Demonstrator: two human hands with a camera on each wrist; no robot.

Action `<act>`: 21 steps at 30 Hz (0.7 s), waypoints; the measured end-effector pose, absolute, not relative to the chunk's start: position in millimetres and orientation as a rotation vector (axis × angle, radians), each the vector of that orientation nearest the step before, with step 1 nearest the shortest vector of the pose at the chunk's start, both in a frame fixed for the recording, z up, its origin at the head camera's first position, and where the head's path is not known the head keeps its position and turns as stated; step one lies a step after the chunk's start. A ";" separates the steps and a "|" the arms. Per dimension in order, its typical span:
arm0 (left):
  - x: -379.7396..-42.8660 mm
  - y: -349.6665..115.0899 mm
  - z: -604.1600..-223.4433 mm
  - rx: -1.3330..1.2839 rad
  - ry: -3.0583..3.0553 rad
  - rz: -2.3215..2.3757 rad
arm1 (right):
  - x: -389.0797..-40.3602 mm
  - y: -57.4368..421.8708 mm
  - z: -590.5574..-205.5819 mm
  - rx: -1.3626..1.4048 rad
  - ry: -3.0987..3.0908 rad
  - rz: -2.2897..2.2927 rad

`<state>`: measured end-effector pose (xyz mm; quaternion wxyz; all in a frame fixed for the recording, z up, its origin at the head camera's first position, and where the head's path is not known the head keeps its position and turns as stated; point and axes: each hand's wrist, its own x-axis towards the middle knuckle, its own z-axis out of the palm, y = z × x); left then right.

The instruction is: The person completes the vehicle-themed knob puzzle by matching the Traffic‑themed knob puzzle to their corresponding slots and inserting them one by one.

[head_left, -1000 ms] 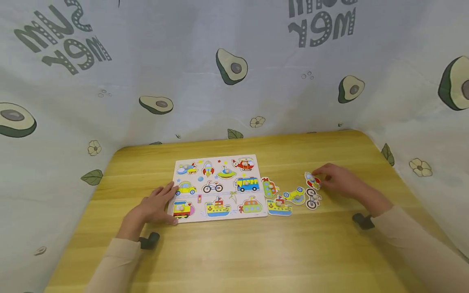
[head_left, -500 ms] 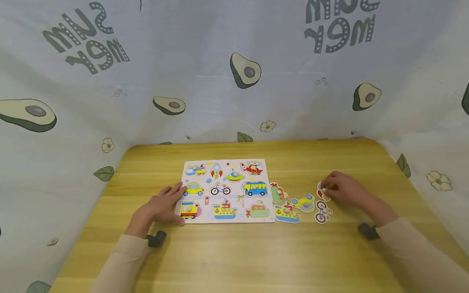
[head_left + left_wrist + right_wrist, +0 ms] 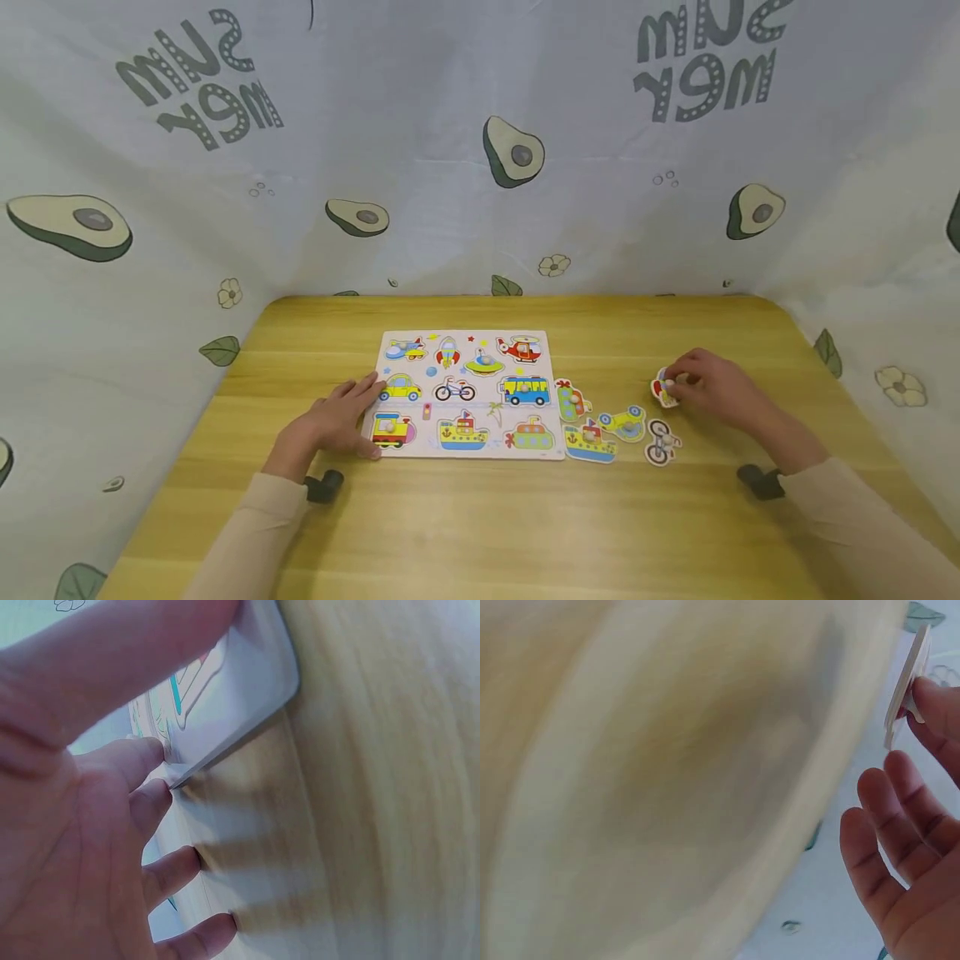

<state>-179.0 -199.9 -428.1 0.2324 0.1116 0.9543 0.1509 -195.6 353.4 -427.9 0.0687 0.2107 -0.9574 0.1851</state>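
Note:
My right hand (image 3: 712, 396) pinches a wooden rocket puzzle piece (image 3: 661, 390) by its small knob, between thumb and index finger. In the right wrist view the rocket piece (image 3: 901, 694) is seen edge-on, raised off the table, while the other fingers stay loosely bent below it. The puzzle board (image 3: 488, 390) lies flat left of centre, with vehicle pictures in rows. Along its left edge rests my left hand (image 3: 326, 425), fingers spread and mostly straight. The left wrist view shows the fingertips (image 3: 156, 793) at the board's edge and the thumb (image 3: 150, 656) across its near corner.
Between board and right hand lie loose knobbed pieces: a submarine (image 3: 567, 405), a boat (image 3: 581, 450), an upside-down yellow car (image 3: 619, 423) and a bicycle (image 3: 660, 457). Knobbed pieces such as the bus (image 3: 536, 392) and train (image 3: 382, 438) sit in the board. Printed cloth (image 3: 435, 242) hangs behind the wooden table (image 3: 480, 525).
My right hand has closed its fingertips on the rocket piece's knob and lifted it a little, away from the bicycle piece. The left hand stays at the board; the head view has shifted.

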 end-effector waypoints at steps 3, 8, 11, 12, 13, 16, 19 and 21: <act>-179.9 -199.5 -427.2 0.312 2.624 0.414 | -197.8 343.9 -416.7 0.630 -2.906 0.603; -179.2 -198.7 -426.7 0.308 2.609 0.416 | -205.0 321.1 -402.6 0.649 -2.941 0.679; -178.2 -198.2 -426.2 0.308 2.599 0.430 | -212.2 305.8 -401.0 0.666 -2.957 0.710; -178.0 -198.0 -425.8 0.309 2.601 0.431 | -215.1 300.1 -400.7 0.675 -2.969 0.722; -178.0 -197.9 -425.6 0.305 2.602 0.432 | -218.2 294.3 -400.5 0.690 -2.981 0.731; -178.0 -197.8 -425.1 0.298 2.608 0.423 | -227.3 276.4 -400.2 0.759 -3.003 0.748; -178.3 -197.4 -425.3 0.289 2.610 0.421 | -233.6 261.2 -401.6 0.820 -2.994 0.743; -178.7 -197.4 -425.4 0.290 2.611 0.427 | -237.2 253.1 -403.7 0.857 -2.977 0.748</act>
